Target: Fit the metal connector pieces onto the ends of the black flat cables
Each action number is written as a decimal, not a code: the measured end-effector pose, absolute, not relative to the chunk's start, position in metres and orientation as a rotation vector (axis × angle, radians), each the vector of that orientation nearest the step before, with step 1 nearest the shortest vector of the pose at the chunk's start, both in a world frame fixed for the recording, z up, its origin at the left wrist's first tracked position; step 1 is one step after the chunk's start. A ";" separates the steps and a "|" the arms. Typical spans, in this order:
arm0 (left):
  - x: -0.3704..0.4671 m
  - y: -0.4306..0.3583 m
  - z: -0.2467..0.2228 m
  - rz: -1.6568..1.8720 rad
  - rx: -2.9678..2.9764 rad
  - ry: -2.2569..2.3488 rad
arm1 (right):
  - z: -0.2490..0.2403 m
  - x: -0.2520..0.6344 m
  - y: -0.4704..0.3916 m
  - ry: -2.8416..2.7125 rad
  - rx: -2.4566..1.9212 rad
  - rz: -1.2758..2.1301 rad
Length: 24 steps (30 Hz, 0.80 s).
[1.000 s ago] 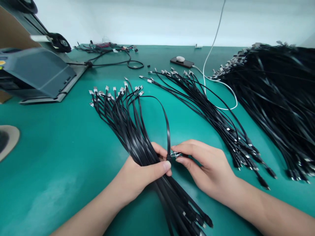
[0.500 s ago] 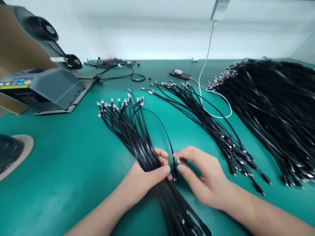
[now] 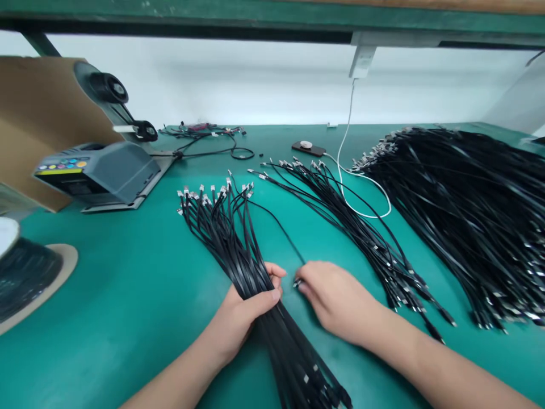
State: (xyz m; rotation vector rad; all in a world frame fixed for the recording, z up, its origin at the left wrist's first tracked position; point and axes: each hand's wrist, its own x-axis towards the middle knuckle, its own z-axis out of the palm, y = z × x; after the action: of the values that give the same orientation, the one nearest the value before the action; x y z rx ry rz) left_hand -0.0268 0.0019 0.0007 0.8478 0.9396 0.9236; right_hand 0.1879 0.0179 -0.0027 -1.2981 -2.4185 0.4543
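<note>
My left hand (image 3: 251, 309) is wrapped round the middle of a bundle of flat black USB cables (image 3: 238, 258), thumb across the top. The bundle's silver USB plugs (image 3: 213, 193) fan out at its far end, and its other ends trail toward the near edge of the view. Just right of the bundle, my right hand (image 3: 330, 295) pinches the end of one single black cable (image 3: 283, 227), which curves back to the bundle's far end. A small metal tip (image 3: 297, 282) shows at the fingertips; the rest of that end is hidden.
A second bunch of black cables (image 3: 340, 213) lies to the right, beyond it a large pile (image 3: 464, 199). A phone (image 3: 309, 149) with a white charging cord (image 3: 364, 215) is at the back. On the left stand a grey machine (image 3: 102, 173) and a spool (image 3: 29, 278).
The view has tilted up, bringing a shelf edge into sight. My right hand has turned over more, its fingers now covering the single cable's end, and it sits slightly farther from the bundle.
</note>
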 end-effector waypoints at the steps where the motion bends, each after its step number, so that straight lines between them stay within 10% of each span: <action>1: -0.025 0.001 0.003 0.931 0.841 0.971 | -0.004 0.195 0.025 -2.321 -1.421 0.372; 6: -0.021 -0.001 0.011 0.966 0.838 1.088 | 0.007 0.218 0.040 -2.046 -1.549 0.293; 13: -0.024 -0.001 0.007 0.966 0.899 1.145 | 0.024 0.177 -0.013 -2.046 -1.230 1.263; 24: -0.026 0.000 0.002 0.950 0.891 1.104 | 0.009 0.168 -0.013 -2.085 -1.252 1.199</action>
State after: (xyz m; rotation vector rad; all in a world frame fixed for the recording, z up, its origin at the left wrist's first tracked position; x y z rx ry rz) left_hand -0.0259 0.0002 0.0024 0.8908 1.1039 0.9499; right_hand 0.1675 -0.0134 0.0087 -1.2525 -2.0848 1.1987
